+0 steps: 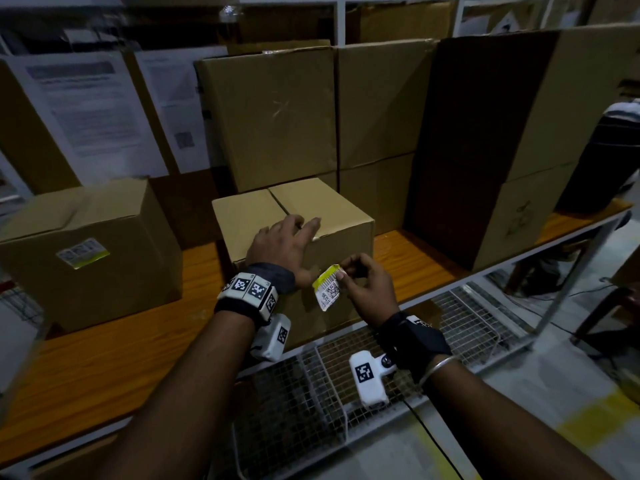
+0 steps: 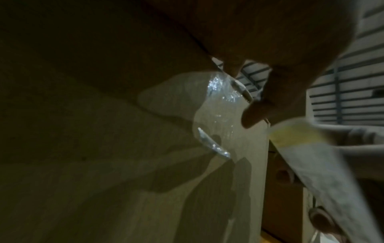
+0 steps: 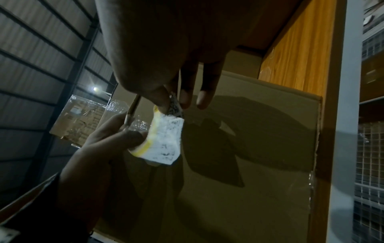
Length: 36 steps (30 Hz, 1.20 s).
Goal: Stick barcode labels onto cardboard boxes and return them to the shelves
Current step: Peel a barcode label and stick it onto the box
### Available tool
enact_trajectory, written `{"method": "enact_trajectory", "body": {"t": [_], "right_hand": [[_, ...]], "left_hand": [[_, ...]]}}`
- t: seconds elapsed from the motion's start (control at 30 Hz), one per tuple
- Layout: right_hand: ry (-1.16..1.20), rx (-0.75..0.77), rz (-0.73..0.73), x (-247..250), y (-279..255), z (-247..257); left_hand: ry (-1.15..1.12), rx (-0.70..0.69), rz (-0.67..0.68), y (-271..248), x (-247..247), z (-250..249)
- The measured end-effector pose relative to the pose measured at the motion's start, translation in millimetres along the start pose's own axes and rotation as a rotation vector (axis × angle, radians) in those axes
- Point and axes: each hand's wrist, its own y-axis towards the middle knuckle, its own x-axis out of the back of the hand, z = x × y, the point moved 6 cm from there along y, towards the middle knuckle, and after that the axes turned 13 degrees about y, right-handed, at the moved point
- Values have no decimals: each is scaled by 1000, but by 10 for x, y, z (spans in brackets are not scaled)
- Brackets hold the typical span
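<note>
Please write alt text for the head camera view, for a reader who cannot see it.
A person's right hand pinches a white and yellow barcode label at the front of a small cardboard box on a wooden shelf, while the left hand rests on the box top. Another box to the left already bears a label.

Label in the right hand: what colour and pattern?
White label with black barcode print and a yellow stripe along one edge; clearest in the head view.

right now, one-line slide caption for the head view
Left hand rests on a small brown cardboard box while the right hand pinches a white-and-yellow barcode label.
</note>
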Motion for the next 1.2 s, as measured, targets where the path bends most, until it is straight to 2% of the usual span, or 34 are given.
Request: {"method": "enact_trajectory", "body": {"t": [0.2,0.33,0.43,0.53,0.77,0.87,1.07,1.2], "right_hand": [[61,-39,30,92,2,-7],[18,-31,61,112,27,71],[-76,-4,107,120,35,109],[-133,-7,121,151,27,152],[-175,5,140,275,-35,229],[-153,-24,143,362,-91,242],[-96,-58,125,654,-109,229],[-47,-63,101,850,-103,163]], "left_hand": [[-207,3,-236,-52,156,-4],[-254,15,-436,-185,243,-122],[-308,41,-507,-315,283,-222],[-496,58,-433,-367,144,-324],[-929,265,-108,-398,-231,-501],[-1079,262,-20,-398,-321,-643],[-1269,260,30,-352,-433,-954],[-1263,251,-19,-293,-433,-1108]]}}
